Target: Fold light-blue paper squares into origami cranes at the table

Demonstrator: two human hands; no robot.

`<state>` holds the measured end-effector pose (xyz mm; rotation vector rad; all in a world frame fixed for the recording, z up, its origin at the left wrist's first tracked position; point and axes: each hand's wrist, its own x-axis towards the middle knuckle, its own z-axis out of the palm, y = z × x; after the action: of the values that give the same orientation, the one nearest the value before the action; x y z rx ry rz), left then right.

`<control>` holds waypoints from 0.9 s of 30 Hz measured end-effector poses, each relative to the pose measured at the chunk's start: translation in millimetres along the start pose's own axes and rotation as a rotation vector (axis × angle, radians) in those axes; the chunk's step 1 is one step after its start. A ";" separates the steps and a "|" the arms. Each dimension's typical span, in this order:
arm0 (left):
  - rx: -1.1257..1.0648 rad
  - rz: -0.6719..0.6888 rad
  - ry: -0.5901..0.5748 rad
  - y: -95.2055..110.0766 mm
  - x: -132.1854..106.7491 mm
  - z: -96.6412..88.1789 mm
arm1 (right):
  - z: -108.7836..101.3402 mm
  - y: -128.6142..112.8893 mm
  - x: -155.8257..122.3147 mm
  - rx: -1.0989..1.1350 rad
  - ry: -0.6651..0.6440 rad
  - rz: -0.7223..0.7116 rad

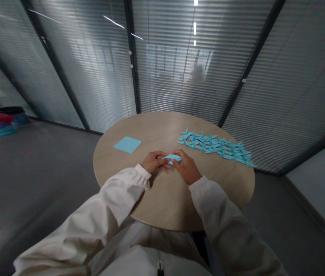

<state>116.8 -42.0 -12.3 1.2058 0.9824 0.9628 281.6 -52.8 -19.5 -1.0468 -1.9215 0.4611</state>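
Between both hands, just above the middle of the round table, is a small folded piece of blue paper [171, 157]. My left hand [156, 161] pinches its left end, thumb on top and fingers underneath. On the right side, my right hand [187, 166] grips the same paper with thumb and fingertips. The finer folds are too small to make out. To the left lies a flat blue square of paper [127, 144], perhaps a stack. Rows of folded blue paper cranes [214, 145] stand close together at the table's right back.
The round wooden table [162, 207] reaches close to a glass wall with blinds [174, 84]. On the grey floor at far left stand a basket with a red liner [0, 124] and a dark-lined bin [18, 115].
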 end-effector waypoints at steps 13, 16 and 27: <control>-0.009 -0.001 -0.005 0.5 0.2 -0.3 | -0.8 -1.5 0.4 -0.004 -0.004 0.005; -0.020 -0.008 -0.001 0.9 0.0 0.1 | -1.0 -2.5 0.2 -0.006 -0.006 0.010; 0.006 -0.010 0.006 0.4 -0.3 -0.6 | -0.7 -2.8 -0.1 -0.001 -0.026 0.030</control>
<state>116.1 -42.1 -11.9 1.2029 0.9959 0.9572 280.9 -54.5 -17.3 -1.0763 -1.9313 0.4922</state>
